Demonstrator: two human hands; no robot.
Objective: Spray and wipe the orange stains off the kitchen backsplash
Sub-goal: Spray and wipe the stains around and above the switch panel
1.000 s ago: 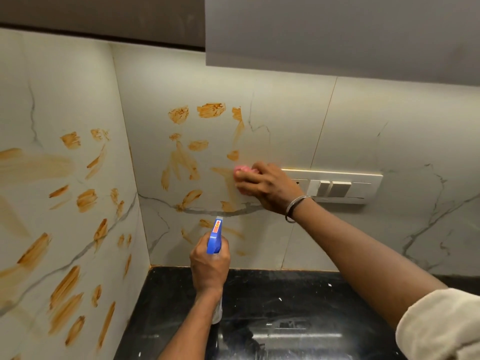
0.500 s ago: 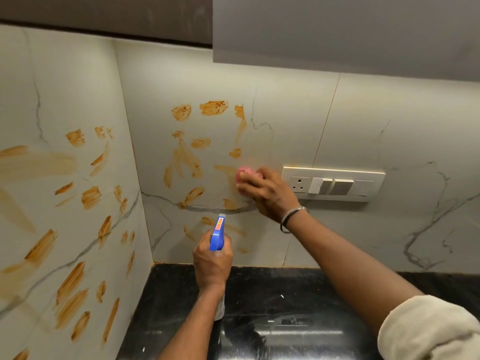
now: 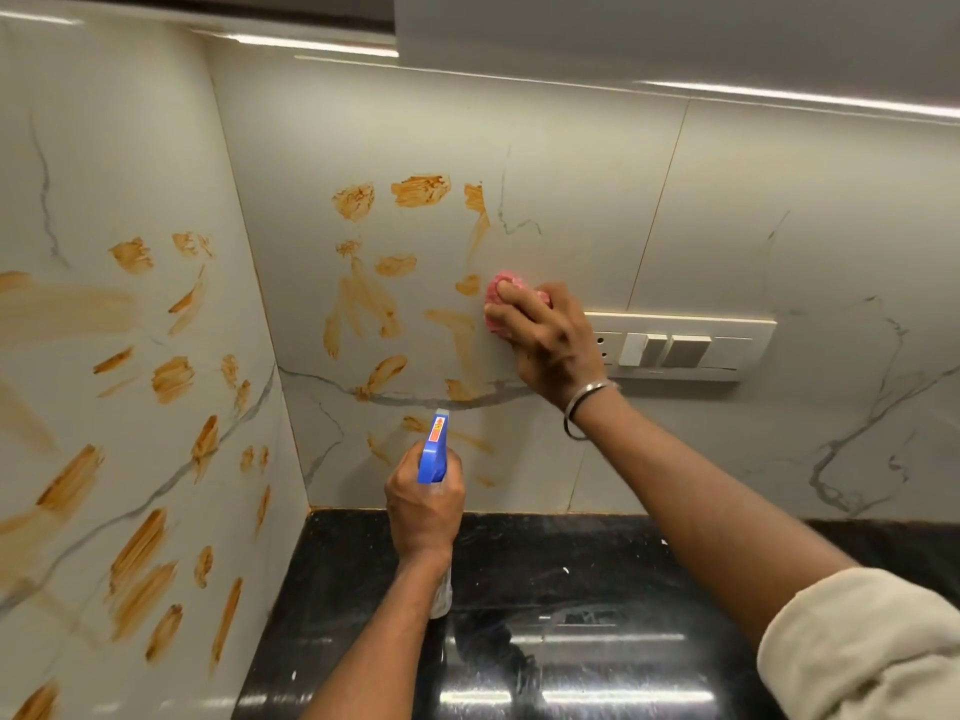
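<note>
Backsplash [image 3: 597, 200] covers two walls meeting at a corner. Stains [image 3: 363, 304] are thick on the left wall and on the back wall from the corner to mid-panel; the back wall's right half looks clean. Step in hand, my read: wiping, early in the job. To do it well: firm flat pressure, overlapping strokes leftward toward the corner, re-wet dried streaks first. Counter [image 3: 571, 563] is black and runs along the bottom edge. Switch plate [image 3: 675, 345] sits mid back wall, so keep spray and drips off the socket. Left hand [image 3: 423, 504]: arm low and straight ahead over the counter's back edge, fingers wrapped round the bottle [image 3: 434, 454], nozzle aimed at the low stains near the bottom edge, trigger finger hidden. Right hand [image 3: 550, 340]: arm reached up and across, wrist bent back, fingers curled over a pink pad [image 3: 498, 291] (sponge or cloth, can't tell), pressing it on the wall at the stain patch's right edge, beside the plate's left end. Turn the pad once it loads up or it'll smear
</note>
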